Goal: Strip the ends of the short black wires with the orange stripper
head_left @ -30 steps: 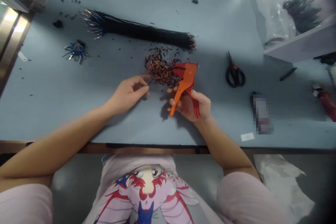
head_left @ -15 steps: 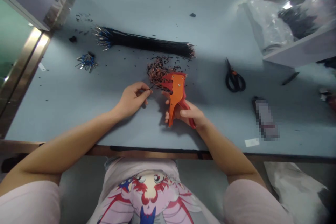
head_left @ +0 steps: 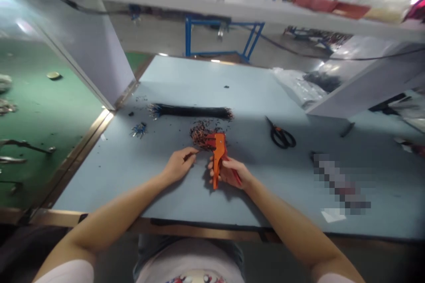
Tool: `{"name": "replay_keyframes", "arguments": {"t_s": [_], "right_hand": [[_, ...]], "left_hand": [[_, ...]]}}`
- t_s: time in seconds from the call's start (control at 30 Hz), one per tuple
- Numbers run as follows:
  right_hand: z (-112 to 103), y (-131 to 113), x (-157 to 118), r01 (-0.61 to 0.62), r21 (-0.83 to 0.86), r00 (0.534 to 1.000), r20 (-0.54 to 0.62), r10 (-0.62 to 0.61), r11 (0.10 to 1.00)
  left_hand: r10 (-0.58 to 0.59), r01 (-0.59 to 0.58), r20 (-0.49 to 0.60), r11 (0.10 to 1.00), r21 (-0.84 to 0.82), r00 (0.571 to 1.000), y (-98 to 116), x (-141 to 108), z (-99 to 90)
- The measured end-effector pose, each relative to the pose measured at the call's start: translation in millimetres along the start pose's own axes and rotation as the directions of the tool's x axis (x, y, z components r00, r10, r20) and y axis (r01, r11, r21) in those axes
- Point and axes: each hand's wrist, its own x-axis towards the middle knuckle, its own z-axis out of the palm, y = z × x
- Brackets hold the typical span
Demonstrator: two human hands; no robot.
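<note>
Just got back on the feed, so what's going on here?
A person is working at a table. Their right hand grips an orange and red hand tool, its head by a pile of dark and copper-coloured scraps. The left hand is near the tool, fingertips together; whether they pinch anything is too small to tell. A bundle of black wires lies beyond the pile, and black scissors lie to the right, untouched.

One stripper (head_left: 219,146), one scissors (head_left: 278,130), one long bundle (head_left: 192,111)
</note>
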Motion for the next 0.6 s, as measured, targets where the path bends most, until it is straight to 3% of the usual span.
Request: {"name": "replay_keyframes", "arguments": {"t_s": [0.2,0.4,0.6], "right_hand": [[4,1,2,0.049,-0.009,0.997,-0.051,-0.050,0.999],[11,3,2,0.069,-0.078,0.995,-0.069,-0.074,0.995],[15,5,1,0.061,-0.085,0.995,-0.078,-0.067,0.995]], "left_hand": [[0.075,-0.068,-0.063,0.992,0.105,0.995,2,0,1.7],[0.129,-0.075,-0.190,0.961,0.267,0.973,1,3,5.9],[0.177,-0.051,-0.289,0.917,0.396,0.941,3,-10,11.6]]}}
